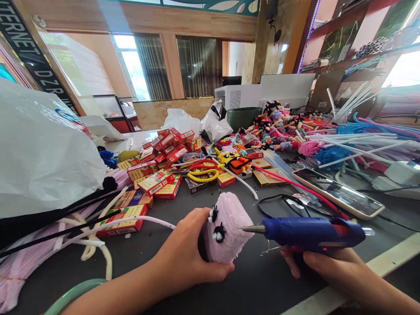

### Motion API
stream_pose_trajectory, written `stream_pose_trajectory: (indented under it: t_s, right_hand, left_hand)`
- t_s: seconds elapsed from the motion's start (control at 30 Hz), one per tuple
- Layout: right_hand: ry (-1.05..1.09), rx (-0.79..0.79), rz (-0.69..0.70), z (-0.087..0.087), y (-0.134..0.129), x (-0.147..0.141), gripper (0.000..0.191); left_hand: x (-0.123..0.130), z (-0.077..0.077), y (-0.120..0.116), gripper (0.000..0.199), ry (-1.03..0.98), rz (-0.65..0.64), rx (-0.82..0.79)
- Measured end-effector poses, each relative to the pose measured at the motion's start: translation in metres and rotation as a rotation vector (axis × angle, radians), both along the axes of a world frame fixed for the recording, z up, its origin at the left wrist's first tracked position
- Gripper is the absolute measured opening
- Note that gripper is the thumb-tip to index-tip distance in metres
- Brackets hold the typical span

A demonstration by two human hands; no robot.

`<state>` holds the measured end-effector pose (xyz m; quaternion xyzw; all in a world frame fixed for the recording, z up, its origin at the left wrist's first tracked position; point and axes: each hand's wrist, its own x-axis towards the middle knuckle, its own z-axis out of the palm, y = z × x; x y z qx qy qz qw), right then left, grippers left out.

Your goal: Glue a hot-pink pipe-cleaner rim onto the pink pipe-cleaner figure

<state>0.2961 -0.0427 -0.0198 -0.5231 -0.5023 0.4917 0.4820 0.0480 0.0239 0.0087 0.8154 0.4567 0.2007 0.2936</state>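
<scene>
My left hand (pixel 193 249) is closed around a pale pink fuzzy block (pixel 231 227), apparently built up from pipe cleaners. Two small black and white eye-like pieces sit on its left face. In my right hand (pixel 331 262) is a dark blue hot glue gun (pixel 311 234) with a small red light. Its metal nozzle points left and meets, or nearly meets, the right side of the block. A thin strand of glue hangs under the nozzle. A pale pink pipe cleaner (pixel 144 219) runs leftward from behind my left hand.
Small red and yellow boxes (pixel 157 181) are piled behind my left hand. A phone (pixel 337 192) lies at the right, near a black cable (pixel 278 199). Pipe cleaner bundles (pixel 29 258) lie left, below a white plastic bag (pixel 49 144). Many small dolls (pixel 278 127) are heaped at the back.
</scene>
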Motion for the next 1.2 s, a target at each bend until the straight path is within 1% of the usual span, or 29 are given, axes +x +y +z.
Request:
stream_pose_trajectory:
  t_s: [0.2,0.27,0.4,0.5,0.63,0.73,0.87,0.97,1.07,1.13,1.2]
  right_hand:
    - [-0.036,0.022,-0.001,0.001,0.002,0.0,0.053]
    - [-0.046,0.017,-0.012,0.0,0.002,0.0,0.054]
    - [-0.056,0.001,-0.045,-0.003,0.002,0.003,0.053]
    - [-0.034,0.03,-0.034,-0.008,0.005,0.006,0.05]
    - [-0.014,0.072,-0.044,-0.013,0.007,0.007,0.047]
    - [0.011,0.063,-0.056,-0.014,0.007,0.005,0.047]
    - [0.02,0.052,-0.106,-0.015,0.006,0.002,0.044]
    - [-0.005,0.056,-0.159,-0.015,0.004,0.0,0.035]
    - [-0.047,0.081,-0.209,-0.012,0.004,-0.003,0.028]
    - [-0.147,0.137,-0.193,-0.007,0.004,-0.005,0.027]
    - [-0.279,0.243,-0.151,-0.001,0.005,-0.005,0.024]
  left_hand:
    - [0.0,-0.009,0.005,0.051,0.006,0.018,0.057]
    - [0.0,-0.011,0.005,0.049,0.016,0.025,0.072]
    - [0.0,-0.009,0.002,0.045,0.056,0.048,0.066]
    - [0.001,-0.007,0.001,0.044,0.066,0.057,0.046]
    - [0.001,-0.007,0.002,0.046,0.055,0.056,0.032]
    - [0.001,-0.006,0.002,0.047,0.059,0.052,0.033]
    - [0.002,-0.005,-0.001,0.04,0.116,0.076,0.067]
    - [0.003,-0.005,-0.001,0.036,0.141,0.092,0.098]
    - [0.004,-0.006,-0.001,0.038,0.134,0.099,0.11]
    - [0.004,-0.007,-0.001,0.039,0.146,0.102,0.106]
    - [0.004,-0.006,0.0,0.039,0.173,0.102,0.104]
